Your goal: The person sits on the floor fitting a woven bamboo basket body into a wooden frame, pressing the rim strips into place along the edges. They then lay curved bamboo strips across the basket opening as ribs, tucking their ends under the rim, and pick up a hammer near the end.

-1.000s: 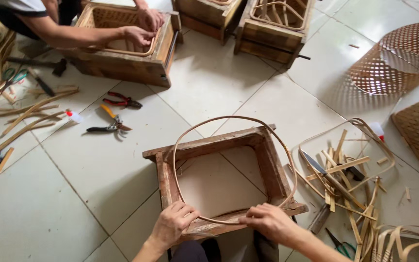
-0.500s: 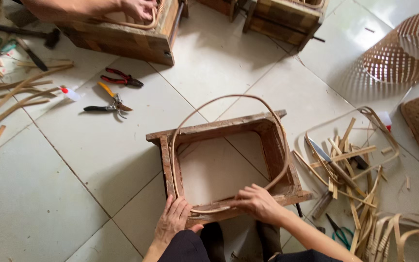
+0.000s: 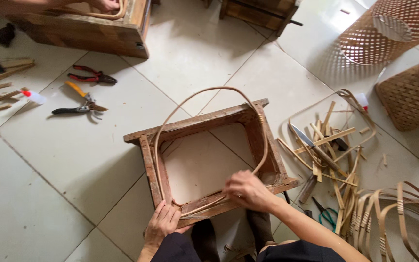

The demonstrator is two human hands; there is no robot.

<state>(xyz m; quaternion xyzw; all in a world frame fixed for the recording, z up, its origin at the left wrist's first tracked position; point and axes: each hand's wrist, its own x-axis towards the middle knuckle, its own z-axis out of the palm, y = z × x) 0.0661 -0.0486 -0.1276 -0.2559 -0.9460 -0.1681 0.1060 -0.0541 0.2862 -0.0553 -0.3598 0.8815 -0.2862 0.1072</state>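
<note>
An open wooden box frame [image 3: 146,162] sits on the tiled floor in front of me. A bent rattan hoop [image 3: 204,94] lies inside it and rises above its far edge. My left hand [image 3: 162,223] presses on the near left corner of the frame, over the hoop's lower end. My right hand [image 3: 246,190] grips the hoop against the near right side of the frame.
Two pliers [image 3: 86,90] lie on the floor to the left. Bamboo strips, a knife [image 3: 311,145] and green scissors [image 3: 327,213] are piled on the right, with woven baskets [image 3: 406,94] beyond. Another person's hand [image 3: 105,5] works at a wooden box [image 3: 88,34] at top left.
The view has tilted down and closer to the frame. My right hand has slid right along the near rail, pushing the hoop lower into the frame. My left hand stays at the near corner.
</note>
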